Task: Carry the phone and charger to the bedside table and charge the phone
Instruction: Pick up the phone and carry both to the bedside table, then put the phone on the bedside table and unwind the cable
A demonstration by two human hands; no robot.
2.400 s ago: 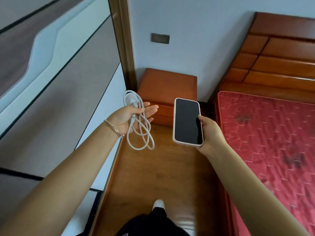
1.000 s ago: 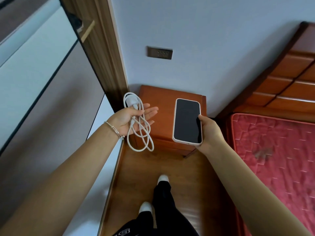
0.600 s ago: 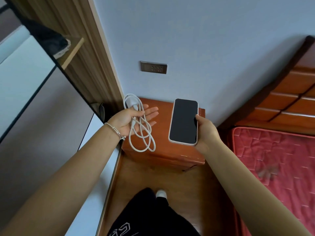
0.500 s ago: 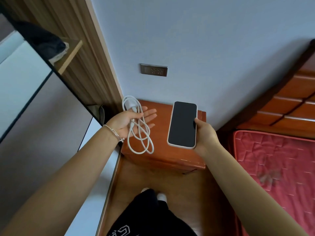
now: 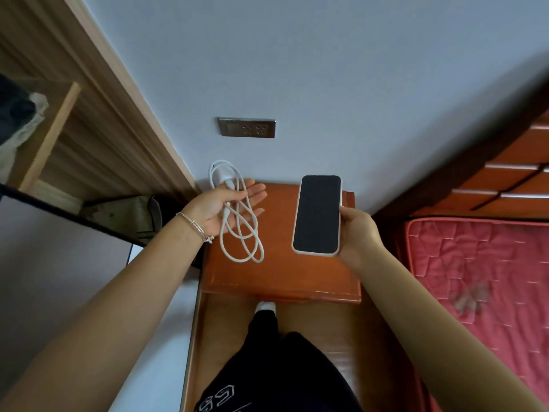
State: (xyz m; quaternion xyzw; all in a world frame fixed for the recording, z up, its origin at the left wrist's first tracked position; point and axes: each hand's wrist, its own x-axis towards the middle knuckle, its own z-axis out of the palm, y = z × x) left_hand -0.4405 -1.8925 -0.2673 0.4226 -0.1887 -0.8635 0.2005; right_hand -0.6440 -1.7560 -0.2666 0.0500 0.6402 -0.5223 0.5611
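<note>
My left hand (image 5: pixel 221 208) is palm up above the left part of the orange-brown bedside table (image 5: pixel 282 275). The white charger (image 5: pixel 237 215) lies across it, thumb over the plug, and its coiled cable hangs below the palm. My right hand (image 5: pixel 356 230) grips the phone (image 5: pixel 317 214) by its right edge. The phone has a dark screen and a pale case, and it is held flat over the right part of the table top. A metal wall socket (image 5: pixel 246 127) sits on the wall just above the table.
A wooden wardrobe frame (image 5: pixel 98 114) with an open shelf stands to the left. A bed with a red mattress (image 5: pixel 487 281) and a wooden headboard (image 5: pixel 511 179) lies to the right. My legs and a white-socked foot (image 5: pixel 266 306) are on the wooden floor before the table.
I have walked up to the bedside table, which now lies directly under both hands. The grips on the charger and the phone are the same.
</note>
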